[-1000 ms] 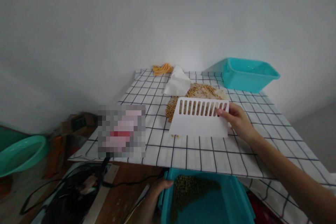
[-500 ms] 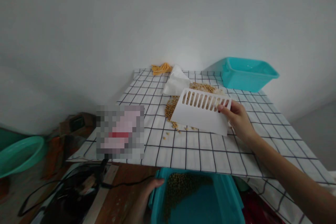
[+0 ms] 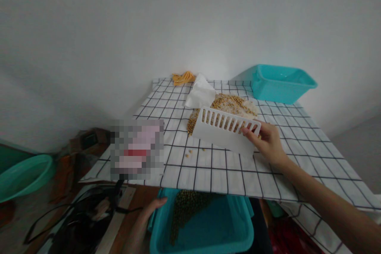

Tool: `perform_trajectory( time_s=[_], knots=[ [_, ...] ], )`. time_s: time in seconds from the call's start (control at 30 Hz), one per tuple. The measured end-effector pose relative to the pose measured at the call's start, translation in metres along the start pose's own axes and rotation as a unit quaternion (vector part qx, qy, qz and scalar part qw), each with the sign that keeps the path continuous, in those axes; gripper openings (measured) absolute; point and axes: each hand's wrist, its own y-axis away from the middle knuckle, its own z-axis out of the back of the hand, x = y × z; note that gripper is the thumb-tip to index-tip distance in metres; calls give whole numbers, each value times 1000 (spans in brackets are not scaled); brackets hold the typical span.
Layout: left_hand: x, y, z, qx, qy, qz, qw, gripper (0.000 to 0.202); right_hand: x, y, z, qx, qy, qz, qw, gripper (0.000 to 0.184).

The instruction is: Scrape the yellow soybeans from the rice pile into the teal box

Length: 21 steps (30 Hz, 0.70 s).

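Observation:
My right hand (image 3: 268, 141) grips the right end of a white slotted plastic scraper (image 3: 223, 131), which stands on its long edge on the checked tablecloth (image 3: 226, 170), just in front of a pile of tan beans (image 3: 229, 105). A few loose beans (image 3: 190, 152) lie in front of the scraper. My left hand (image 3: 149, 212) holds the left rim of a teal tub (image 3: 226, 230) below the table's near edge. The tub has beans (image 3: 184, 206) in it.
A second teal tub (image 3: 279, 83) sits at the table's back right. A white cloth (image 3: 201, 93) and a yellow bundle (image 3: 183, 77) lie at the back. A blurred-out patch (image 3: 137, 149) covers the table's left. Cables (image 3: 74, 214) and a green basin (image 3: 24, 174) are at the lower left.
The scraper has tipped back and moved away from me toward the bean pile, leaving a few beans behind. The tub in my left hand has shifted left.

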Motion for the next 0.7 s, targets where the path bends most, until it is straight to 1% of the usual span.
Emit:
perform_trajectory(
  time_s=[0.1, 0.17, 0.23, 0.3, 0.33, 0.4, 0.5, 0.6, 0.7],
  knots=[
    [-8, -2, -2, -6, 79, 118, 990, 20, 2, -1, 1, -16, 26, 18, 999, 27],
    [-11, -2, -1, -6, 94, 143, 985, 17, 1, -1, 2, -23, 38, 15, 999, 27],
    [-11, 0, 1, -12, 92, 140, 986, 12, -1, -1, 3, -30, 45, 7, 999, 25],
    [-10, 1, 3, -13, 90, 154, 984, 14, -4, -1, 4, -37, 48, -2, 998, 24],
    [-9, 2, 4, -25, 85, 141, 986, 14, -5, -1, 5, -41, 50, -6, 998, 24],
    [-6, 2, 6, -43, 78, 96, 991, 12, -7, -2, 5, -49, 49, -14, 997, 25],
    [-2, 3, 8, -54, 76, 67, 993, 14, -8, -2, 5, -60, 42, -29, 997, 26],
    [-1, 4, 8, -52, 87, 68, 993, 19, -9, -3, 6, -74, 35, -52, 995, 27],
    [-5, 6, 5, -48, 83, 73, 993, 15, -13, -3, 6, -92, 18, -79, 992, 28]
  ],
)
